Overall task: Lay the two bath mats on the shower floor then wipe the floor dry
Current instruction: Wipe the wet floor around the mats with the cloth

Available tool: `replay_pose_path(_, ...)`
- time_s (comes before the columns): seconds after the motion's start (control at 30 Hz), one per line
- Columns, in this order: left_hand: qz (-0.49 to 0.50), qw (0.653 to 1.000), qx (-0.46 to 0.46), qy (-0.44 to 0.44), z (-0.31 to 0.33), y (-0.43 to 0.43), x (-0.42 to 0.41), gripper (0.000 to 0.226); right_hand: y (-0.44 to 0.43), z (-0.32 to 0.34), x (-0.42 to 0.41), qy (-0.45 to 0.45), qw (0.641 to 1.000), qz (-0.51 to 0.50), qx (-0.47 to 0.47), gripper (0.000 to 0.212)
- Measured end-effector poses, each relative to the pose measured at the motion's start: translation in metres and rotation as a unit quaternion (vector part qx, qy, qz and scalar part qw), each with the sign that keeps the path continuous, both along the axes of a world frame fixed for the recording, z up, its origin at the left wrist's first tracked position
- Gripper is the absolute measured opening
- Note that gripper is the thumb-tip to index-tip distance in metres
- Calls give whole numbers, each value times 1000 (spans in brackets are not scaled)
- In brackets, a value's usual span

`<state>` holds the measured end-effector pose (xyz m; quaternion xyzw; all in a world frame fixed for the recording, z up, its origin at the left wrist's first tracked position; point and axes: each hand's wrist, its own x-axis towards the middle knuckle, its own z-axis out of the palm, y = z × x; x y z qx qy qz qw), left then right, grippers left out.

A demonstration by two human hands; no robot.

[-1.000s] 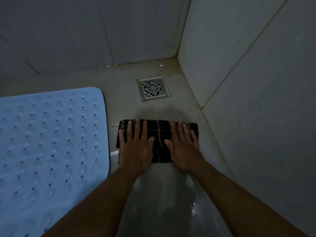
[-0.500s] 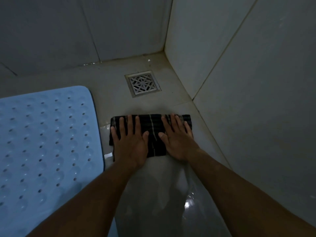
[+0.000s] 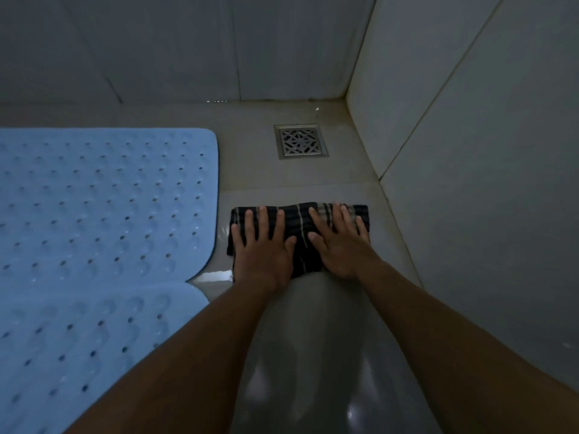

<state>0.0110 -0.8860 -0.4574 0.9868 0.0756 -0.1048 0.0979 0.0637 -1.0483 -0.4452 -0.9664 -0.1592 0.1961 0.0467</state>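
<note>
Two light blue perforated bath mats lie on the left of the shower floor [image 3: 313, 355]: one mat [image 3: 103, 198] further away, the second mat [image 3: 78, 339] nearer, their edges touching. A dark striped folded cloth [image 3: 300, 227] lies on the grey tile between the mats and the right wall. My left hand [image 3: 261, 249] presses flat on its left half and my right hand [image 3: 340, 245] on its right half, fingers spread. The floor nearer than the cloth shines wet.
A square metal drain [image 3: 300, 141] sits in the floor just beyond the cloth. The tiled right wall [image 3: 470, 151] stands close beside my right hand, and the back wall [image 3: 188, 48] meets it in the corner past the drain.
Both hands stay pressed on the cloth, which has slid a little back from the drain. The view has swung, bringing the nearer mat into sight at lower left.
</note>
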Motion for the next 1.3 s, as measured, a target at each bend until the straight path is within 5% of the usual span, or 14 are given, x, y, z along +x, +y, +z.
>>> replay_pose_path(0.47,27,999,-35,11,4,-40,-112,78,-48,8,-97,24,998,59,-23,58)
replay_pose_path(0.9,6,996,-55,71,8,-34,-106,65,-44,6,-104,-3,999,33,-16,57)
replay_pose_path(1.3,13,999,-34,30,0,-36,-108,65,-42,1,-105,-21,999,27,-12,56)
